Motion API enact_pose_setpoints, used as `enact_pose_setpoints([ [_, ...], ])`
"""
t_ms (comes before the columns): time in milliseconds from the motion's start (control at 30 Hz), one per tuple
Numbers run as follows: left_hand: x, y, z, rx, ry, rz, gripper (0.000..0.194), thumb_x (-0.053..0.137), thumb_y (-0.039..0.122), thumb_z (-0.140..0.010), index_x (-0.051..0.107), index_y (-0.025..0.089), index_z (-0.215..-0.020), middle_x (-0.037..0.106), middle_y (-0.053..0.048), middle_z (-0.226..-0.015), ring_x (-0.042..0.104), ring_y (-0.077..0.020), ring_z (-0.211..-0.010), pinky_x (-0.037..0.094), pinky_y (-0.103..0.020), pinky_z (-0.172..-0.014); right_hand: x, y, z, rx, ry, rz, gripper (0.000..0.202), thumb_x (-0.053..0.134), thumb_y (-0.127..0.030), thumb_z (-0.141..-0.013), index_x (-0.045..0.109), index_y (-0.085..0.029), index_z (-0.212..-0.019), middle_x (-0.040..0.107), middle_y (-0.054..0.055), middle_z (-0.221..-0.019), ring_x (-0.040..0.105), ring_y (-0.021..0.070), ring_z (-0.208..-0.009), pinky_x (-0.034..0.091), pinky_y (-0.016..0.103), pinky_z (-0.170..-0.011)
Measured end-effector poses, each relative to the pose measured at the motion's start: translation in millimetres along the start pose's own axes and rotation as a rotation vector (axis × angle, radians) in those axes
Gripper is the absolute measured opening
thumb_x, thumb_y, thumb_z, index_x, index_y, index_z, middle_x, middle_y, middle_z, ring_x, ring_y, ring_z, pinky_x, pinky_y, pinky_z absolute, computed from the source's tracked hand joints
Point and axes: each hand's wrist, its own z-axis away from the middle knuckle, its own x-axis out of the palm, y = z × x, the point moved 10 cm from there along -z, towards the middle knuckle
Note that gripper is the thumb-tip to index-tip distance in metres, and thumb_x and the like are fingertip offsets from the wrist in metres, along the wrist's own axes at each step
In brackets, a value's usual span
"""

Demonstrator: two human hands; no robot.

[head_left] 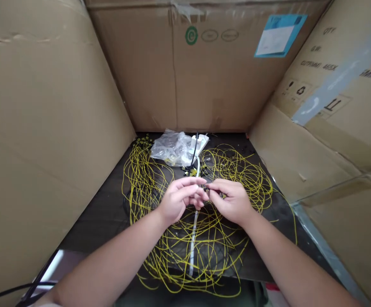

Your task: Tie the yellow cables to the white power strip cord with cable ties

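Observation:
My right hand (231, 200) pinches a small black part (206, 188) between thumb and fingertips; its exact kind is too small to make out. Close by on the left is my left hand (180, 198), palm turned inward, its fingers loosely bent and apart. Its fingertips reach right up to the black part, and I cannot tell whether they touch it. Thin yellow wires (166, 251) lie in loose loops below and around both hands. Behind the hands sits a small heap of yellow and black pieces (192, 171). A white cable (194, 238) runs beneath them toward me.
A clear plastic bag (172, 147) and a white power strip (199, 143) lie at the back of the dark table (99, 221). More yellow wire bundles (142, 170) spread left, others (236, 166) right. Cardboard walls (211, 94) close in three sides. A black cable (9, 292) crosses the lower left.

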Motion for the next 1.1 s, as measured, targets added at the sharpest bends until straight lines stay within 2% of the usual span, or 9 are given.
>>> enact_pose_setpoints([
  [67, 4.7, 3, 2, 0.038, -0.036, -0.064, 0.032, 0.063, 0.025, -0.072, 0.064, 0.016, -0.102, 0.065, -0.008, -0.081, 0.059, -0.0154, -0.064, 0.048, -0.029, -0.057, 0, 5, -1, 0.088, 0.008, -0.058, 0.018, 0.051, -0.011, -0.078, 0.067, -0.018, -0.075, 0.058, 0.001, -0.059, 0.052, 0.0122, -0.051, 0.043, 0.026, -0.049],
  [133, 2.9, 8, 4, 0.105, 0.000, -0.230, 0.029, 0.065, 0.022, -0.071, 0.067, 0.017, -0.100, 0.063, -0.007, -0.082, 0.057, -0.0141, -0.064, 0.048, -0.028, -0.058, 4, 6, 0, 0.143, 0.000, -0.101, 0.019, 0.051, -0.011, -0.078, 0.068, -0.019, -0.075, 0.059, 0.001, -0.059, 0.053, 0.0126, -0.052, 0.044, 0.026, -0.050],
  [300, -0.9, 27, 9, 0.324, 0.114, -0.569, 0.016, 0.064, 0.024, -0.074, 0.072, 0.020, -0.087, 0.062, -0.007, -0.083, 0.057, -0.0162, -0.075, 0.047, -0.029, -0.069, 12, 2, 4, 0.133, -0.032, -0.108, 0.015, 0.053, -0.013, -0.077, 0.067, -0.019, -0.074, 0.057, 0.001, -0.058, 0.051, 0.0125, -0.051, 0.043, 0.026, -0.049],
  [433, -8.5, 23, 8, 0.294, 0.149, -0.486, 0.014, 0.065, 0.026, -0.074, 0.072, 0.020, -0.084, 0.059, -0.006, -0.087, 0.055, -0.0144, -0.073, 0.047, -0.027, -0.065, 18, 1, 8, 0.134, -0.063, -0.092, 0.018, 0.053, -0.013, -0.079, 0.060, -0.018, -0.063, 0.054, 0.001, -0.057, 0.049, 0.0120, -0.051, 0.042, 0.025, -0.049],
  [567, -11.8, 14, 4, 0.249, 0.127, -0.343, 0.012, 0.066, 0.025, -0.072, 0.070, 0.019, -0.082, 0.056, -0.004, -0.085, 0.052, -0.0108, -0.064, 0.045, -0.024, -0.059, 20, -2, 10, 0.129, -0.064, -0.083, 0.019, 0.051, -0.011, -0.080, 0.060, -0.018, -0.066, 0.055, 0.001, -0.057, 0.050, 0.0120, -0.051, 0.041, 0.025, -0.050],
  [833, -17.9, 1, -1, 0.157, 0.168, -0.122, 0.012, 0.068, 0.022, -0.071, 0.069, 0.015, -0.080, 0.060, -0.003, -0.084, 0.054, -0.0115, -0.071, 0.046, -0.024, -0.066, 23, 0, 11, 0.118, -0.036, -0.032, 0.022, 0.050, -0.012, -0.080, 0.061, -0.017, -0.063, 0.055, 0.002, -0.058, 0.051, 0.0126, -0.052, 0.043, 0.026, -0.051],
  [967, -17.7, -1, -2, 0.092, 0.157, -0.025, 0.011, 0.066, 0.021, -0.073, 0.068, 0.014, -0.081, 0.064, -0.005, -0.081, 0.057, -0.0121, -0.073, 0.046, -0.026, -0.073, 17, 14, 12, 0.201, -0.022, -0.127, 0.010, 0.054, -0.015, -0.080, 0.063, -0.017, -0.082, 0.055, -0.001, -0.056, 0.049, 0.0109, -0.047, 0.043, 0.025, -0.047],
  [1033, -17.0, -4, -3, 0.054, 0.140, -0.010, 0.011, 0.067, 0.021, -0.072, 0.068, 0.013, -0.080, 0.065, -0.005, -0.076, 0.058, -0.0126, -0.071, 0.047, -0.027, -0.073, 6, 21, 13, 0.253, 0.052, -0.203, 0.017, 0.055, -0.016, -0.080, 0.060, -0.016, -0.095, 0.056, -0.002, -0.058, 0.050, 0.0104, -0.046, 0.043, 0.023, -0.044],
  [1100, -14.7, -8, -2, 0.019, 0.105, -0.010, 0.013, 0.068, 0.021, -0.072, 0.068, 0.012, -0.081, 0.065, -0.005, -0.072, 0.059, -0.0132, -0.069, 0.047, -0.028, -0.072, -4, 16, 12, 0.200, 0.095, -0.201, 0.021, 0.056, -0.015, -0.080, 0.058, -0.016, -0.100, 0.058, 0.000, -0.063, 0.053, 0.0110, -0.050, 0.045, 0.024, -0.047],
])
